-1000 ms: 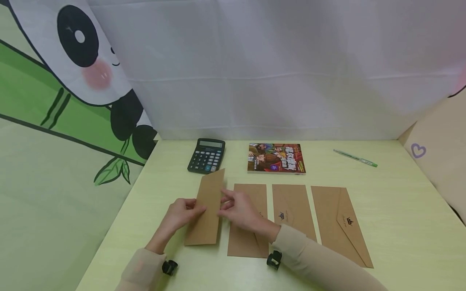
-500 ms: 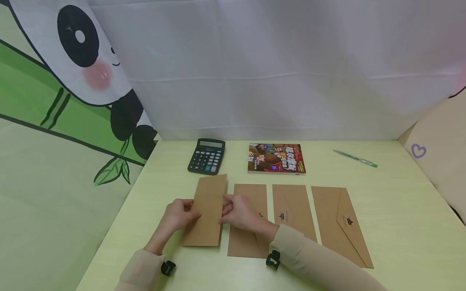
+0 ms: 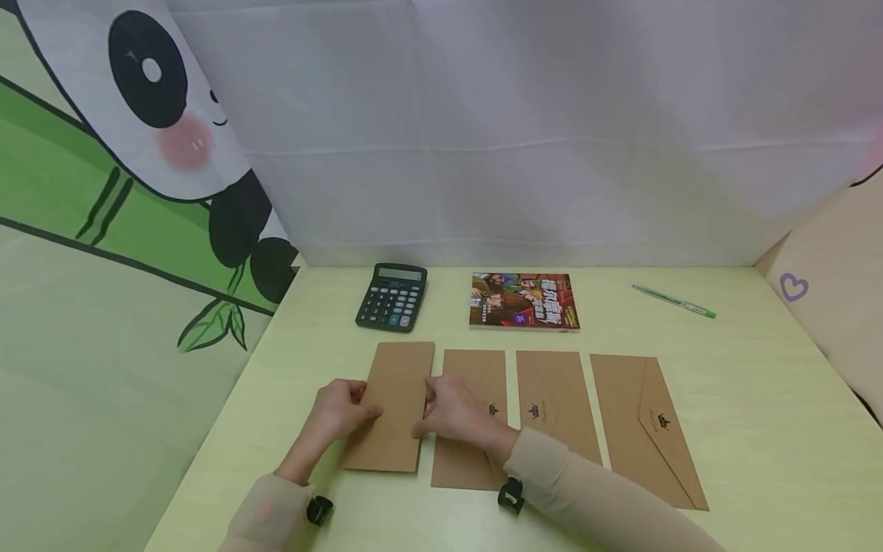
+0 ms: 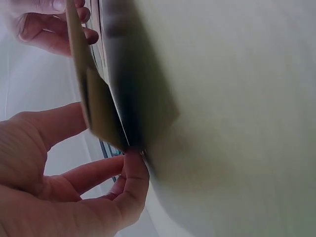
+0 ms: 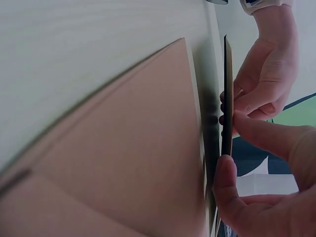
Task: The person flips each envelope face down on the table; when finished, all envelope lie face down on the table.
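Held just above the pale yellow-green bench [image 3: 414, 510], the flat brown paper envelope [image 3: 395, 414] is pinched at opposite long edges by the left hand [image 3: 336, 409] and right hand [image 3: 457, 410]. It should be light and bendy (easily creased, probably); edge grips suit it.

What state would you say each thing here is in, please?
Held envelope, lifted, pinched by left hand and right hand.
Second envelope, flat, flap folded over.
Third envelope, flat, flap folded over.
Rightmost envelope, flat, flap folded over.
Book, closed.
Calculator, lying face up; on or off unclear.
Pen, lying down; cap unclear.
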